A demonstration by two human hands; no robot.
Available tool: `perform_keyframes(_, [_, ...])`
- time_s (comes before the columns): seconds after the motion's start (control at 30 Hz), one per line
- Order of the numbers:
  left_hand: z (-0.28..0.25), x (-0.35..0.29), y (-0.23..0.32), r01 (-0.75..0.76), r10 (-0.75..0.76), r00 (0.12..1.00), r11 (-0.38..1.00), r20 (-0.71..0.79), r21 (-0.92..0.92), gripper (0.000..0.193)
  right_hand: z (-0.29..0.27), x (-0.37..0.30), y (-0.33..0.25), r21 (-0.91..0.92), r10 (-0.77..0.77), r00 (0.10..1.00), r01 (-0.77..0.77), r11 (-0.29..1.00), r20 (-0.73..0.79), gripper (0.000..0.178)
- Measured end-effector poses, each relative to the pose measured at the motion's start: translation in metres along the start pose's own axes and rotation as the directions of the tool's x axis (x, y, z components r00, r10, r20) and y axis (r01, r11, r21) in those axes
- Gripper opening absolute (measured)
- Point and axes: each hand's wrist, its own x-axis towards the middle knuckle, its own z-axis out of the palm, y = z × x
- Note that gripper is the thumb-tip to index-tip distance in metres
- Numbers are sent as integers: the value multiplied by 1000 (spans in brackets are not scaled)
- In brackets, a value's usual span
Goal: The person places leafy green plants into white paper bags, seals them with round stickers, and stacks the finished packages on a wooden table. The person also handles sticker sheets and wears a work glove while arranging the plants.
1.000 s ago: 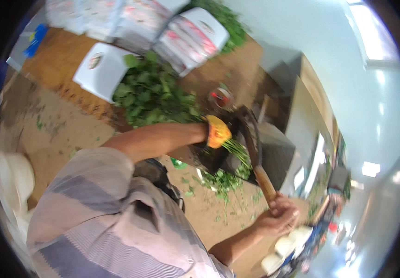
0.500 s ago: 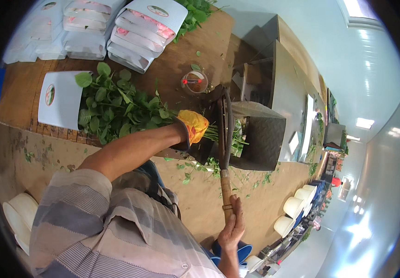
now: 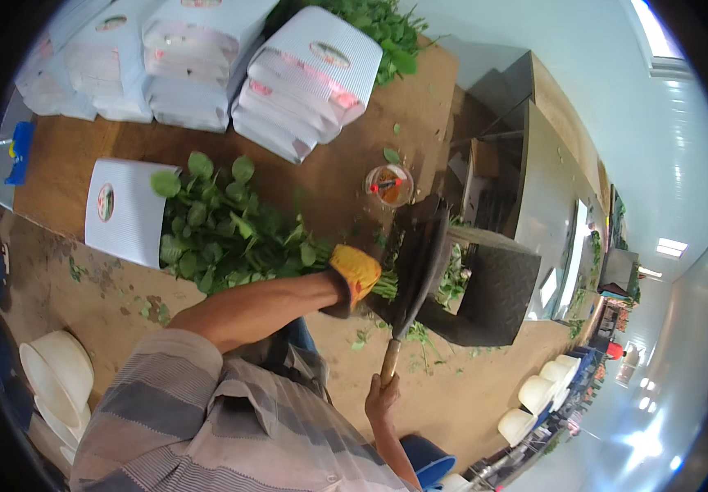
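My left hand (image 3: 356, 275), in a yellow-and-red glove, is closed round the green stems of a leafy flower bunch (image 3: 235, 221). White corrugated wrapping (image 3: 127, 215) covers the bunch's far left end, hiding the blooms. The bunch lies along the table's near edge, cut ends pointing right. Just past those ends stands a lever cutter with a long dark curved blade (image 3: 429, 275). My bare right hand (image 3: 383, 399) grips the end of its wooden handle (image 3: 390, 361). Whether the blade touches the stems cannot be made out.
Wrapped pink flower bunches (image 3: 309, 82) are stacked on the wooden table (image 3: 288, 187). A clear cup (image 3: 388, 185) with a red-and-black item stands near the cutter. Right of the blade is a dark open box (image 3: 497, 287) beside a metal cabinet (image 3: 526, 189). White tubs (image 3: 57, 369) stand lower left.
My right hand, earlier open against the wooden handle, is now closed round its end. The handle slants more toward me. The whole view has shifted; my left hand still grips the stems.
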Motion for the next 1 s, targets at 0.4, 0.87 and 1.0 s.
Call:
perform_keyframes(0.4, [-53,-57,-32,89,-108,987,984,121,155,30,25,309,-193,-358,-347,934,352,865,79,23])
perform_keyframes(0.87, [-43,-50,-15,103,-128,978,983,162,154,17,61,418,-193,-590,-530,699,704,394,480,24])
perform_keyframes(1.0, [-45,-44,-15,144,-198,903,975,382,167,21,48,399,-196,-523,-575,719,687,504,389,20])
